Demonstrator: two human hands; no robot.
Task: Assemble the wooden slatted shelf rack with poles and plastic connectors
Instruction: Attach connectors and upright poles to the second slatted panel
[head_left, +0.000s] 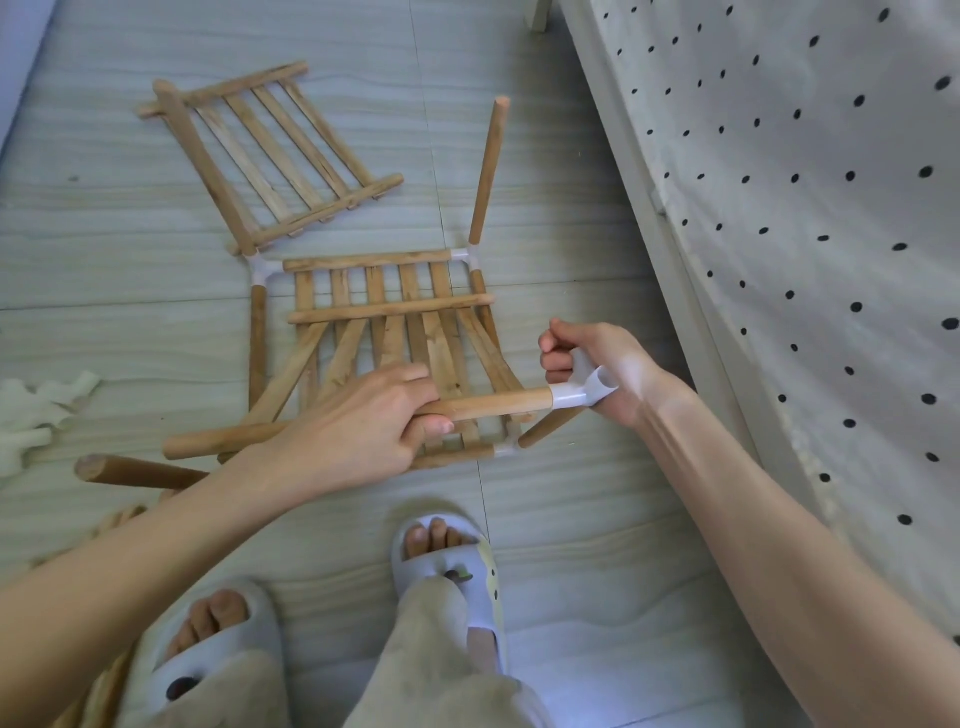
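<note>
There is a single view, from a wide-angle camera worn on the person's head. It looks forward and steeply down at the floor (545, 525), so the tiles fill most of the frame and straight lines bow toward the edges. The person's own forearms enter from the bottom corners and reach up into the middle, where the left hand (358, 421) and right hand (597, 364) sit close under the lens. The slippered feet (447, 561) lie at the bottom edge, almost directly below the camera. The slatted panel (270, 150) lies farther off toward the top. A dotted cloth (831, 208) runs down the right side.
</note>
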